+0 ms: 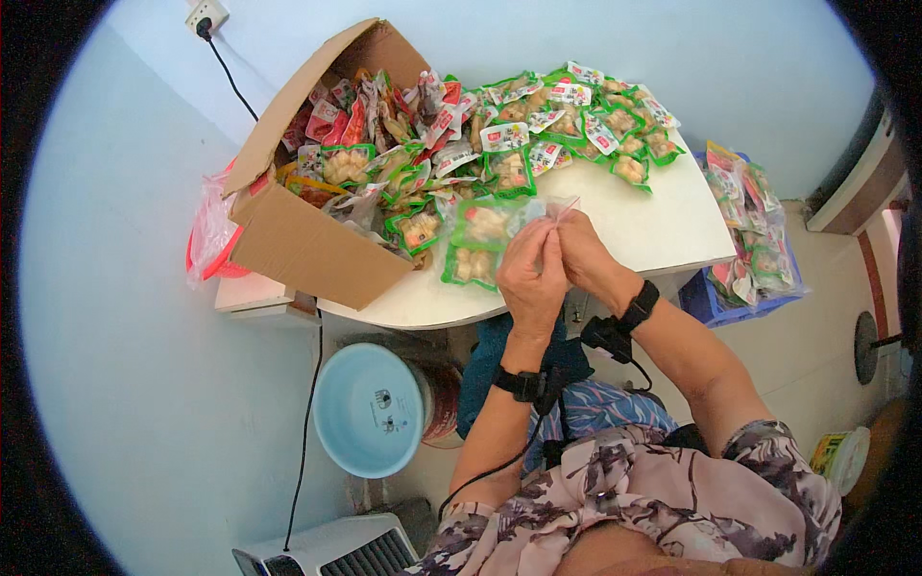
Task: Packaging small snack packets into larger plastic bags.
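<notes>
My left hand (531, 277) and my right hand (589, 248) meet over the front of the white table (648, 216). Between their fingertips they pinch the red-striped mouth of a clear plastic zip bag (531, 210). To the left of my fingers, green-edged food packets (474, 265) with pale chunks show through or beside the clear film; how many lie inside I cannot tell. Right behind the bag, more green-edged vacuum packets (508, 173) are heaped. My fingers hide part of the bag.
A cardboard box (317, 245) lies on its side, spilling red and green packets. On the floor stand a blue crate (720, 306) of bagged packets at right and a light blue basin (367, 410) at left. A red plastic basket (209, 252) sits behind the box.
</notes>
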Tool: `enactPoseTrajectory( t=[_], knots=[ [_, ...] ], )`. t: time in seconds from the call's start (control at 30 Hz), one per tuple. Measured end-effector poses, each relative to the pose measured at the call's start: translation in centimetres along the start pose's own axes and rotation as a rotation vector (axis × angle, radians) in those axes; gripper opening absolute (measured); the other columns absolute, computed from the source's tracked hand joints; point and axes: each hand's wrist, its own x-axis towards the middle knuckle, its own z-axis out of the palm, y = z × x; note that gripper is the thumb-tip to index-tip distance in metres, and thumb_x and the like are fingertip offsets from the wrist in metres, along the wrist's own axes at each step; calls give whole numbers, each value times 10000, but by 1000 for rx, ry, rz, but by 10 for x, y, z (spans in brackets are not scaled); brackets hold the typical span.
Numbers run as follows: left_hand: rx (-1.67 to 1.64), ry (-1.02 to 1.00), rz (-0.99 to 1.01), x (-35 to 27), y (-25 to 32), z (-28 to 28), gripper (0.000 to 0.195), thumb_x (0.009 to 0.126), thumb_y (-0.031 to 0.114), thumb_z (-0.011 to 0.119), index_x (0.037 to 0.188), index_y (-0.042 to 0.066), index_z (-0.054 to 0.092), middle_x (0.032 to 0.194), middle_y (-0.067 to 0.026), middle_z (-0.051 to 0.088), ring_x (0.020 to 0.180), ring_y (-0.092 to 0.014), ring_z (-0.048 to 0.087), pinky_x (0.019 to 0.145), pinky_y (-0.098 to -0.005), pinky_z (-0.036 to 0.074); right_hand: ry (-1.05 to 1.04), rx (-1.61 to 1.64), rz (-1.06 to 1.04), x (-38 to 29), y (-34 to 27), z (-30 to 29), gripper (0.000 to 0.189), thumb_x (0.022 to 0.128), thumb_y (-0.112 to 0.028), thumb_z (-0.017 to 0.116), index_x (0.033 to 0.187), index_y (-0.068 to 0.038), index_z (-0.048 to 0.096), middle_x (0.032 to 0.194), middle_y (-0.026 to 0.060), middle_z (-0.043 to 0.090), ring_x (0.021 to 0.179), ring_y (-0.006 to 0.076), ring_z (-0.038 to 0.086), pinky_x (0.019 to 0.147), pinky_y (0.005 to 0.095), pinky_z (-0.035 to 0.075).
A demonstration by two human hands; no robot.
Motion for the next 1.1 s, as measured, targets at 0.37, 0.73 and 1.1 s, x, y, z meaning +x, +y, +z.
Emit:
enactPoseTrajectory(
  t=[0.37, 0.73, 1.1],
  knots=[
    [6, -35, -60, -8, -36, 0, 95, 857, 47, 616, 861, -42, 650, 895, -201, 665, 889, -364, 648, 815, -399, 510, -70, -856, 80, -6, -92, -14, 305, 917, -183, 577, 1078, 72, 619, 974, 135, 663, 760, 151, 677, 629, 253, 553],
    [87, -110, 14, -7, -36, -3, 74, 833, 42, 617, 853, -27, 633, 873, -199, 649, 862, -385, 622, 783, -431, 501, -198, -1418, -636, 137, -96, 76, 426, 812, -383, 671, 833, 42, 683, 766, 215, 676, 664, 321, 673, 627, 399, 548],
    [171, -170, 56, -6, -39, 0, 62, 822, 44, 606, 854, -3, 631, 875, -189, 648, 853, -376, 621, 792, -435, 496, 4, -1807, -630, 191, -59, 124, 462, 773, -393, 701, 907, 47, 665, 1031, 252, 624, 895, 403, 643, 743, 479, 532]
  ],
)
